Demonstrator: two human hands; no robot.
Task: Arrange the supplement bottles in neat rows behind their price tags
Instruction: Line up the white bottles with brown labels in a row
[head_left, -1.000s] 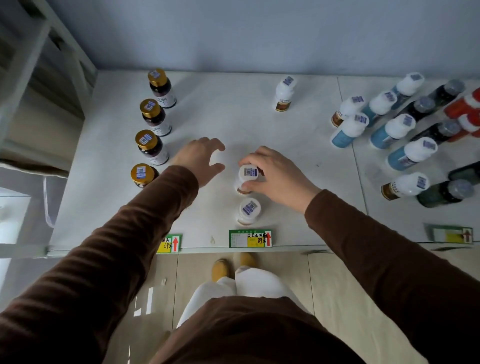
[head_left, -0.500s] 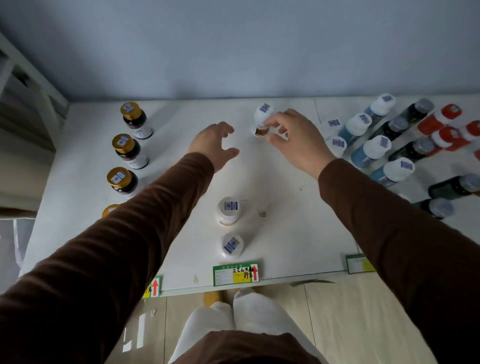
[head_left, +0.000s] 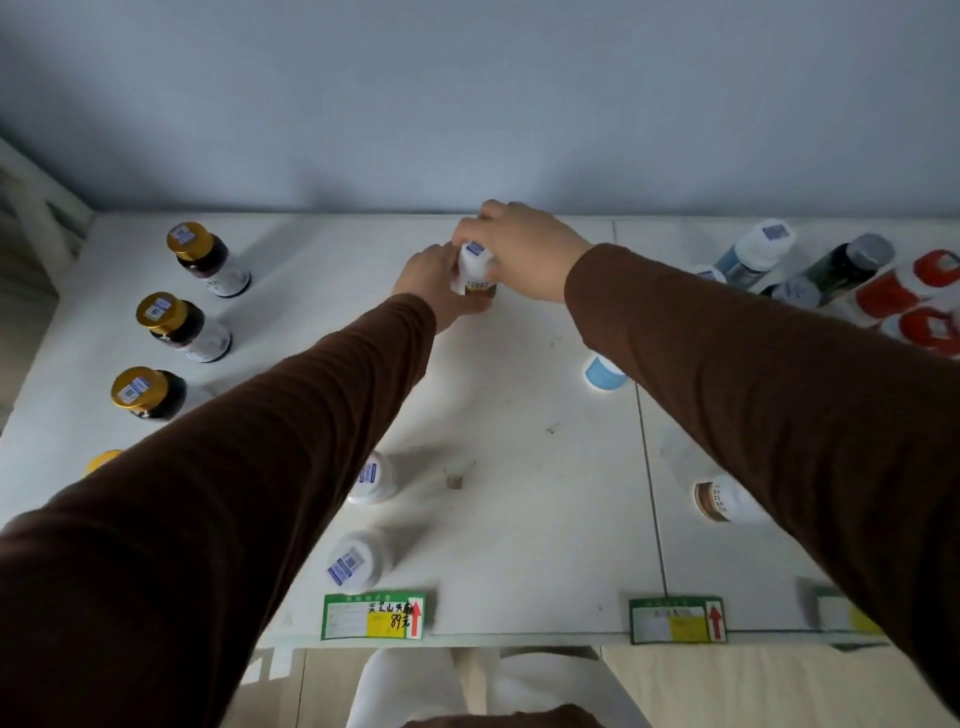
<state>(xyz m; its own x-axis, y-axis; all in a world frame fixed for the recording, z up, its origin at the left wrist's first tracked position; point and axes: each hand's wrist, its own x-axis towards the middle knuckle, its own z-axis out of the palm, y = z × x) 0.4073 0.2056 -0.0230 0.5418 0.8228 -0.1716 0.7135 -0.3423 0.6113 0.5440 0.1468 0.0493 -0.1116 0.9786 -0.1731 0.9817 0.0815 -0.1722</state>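
Near the back wall of the white shelf (head_left: 519, 519), the right hand (head_left: 524, 249) curls around a white-capped supplement bottle (head_left: 477, 270) from above, and the left hand (head_left: 434, 286) holds its side. Two similar bottles (head_left: 358, 558) stand behind the front price tag (head_left: 373, 614).

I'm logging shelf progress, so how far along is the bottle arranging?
Done: two white bottles lined up behind the handwritten price tag. In hand: both the left hand and right hand grip a third white bottle far back. Left: the mixed bottles crowded at right.
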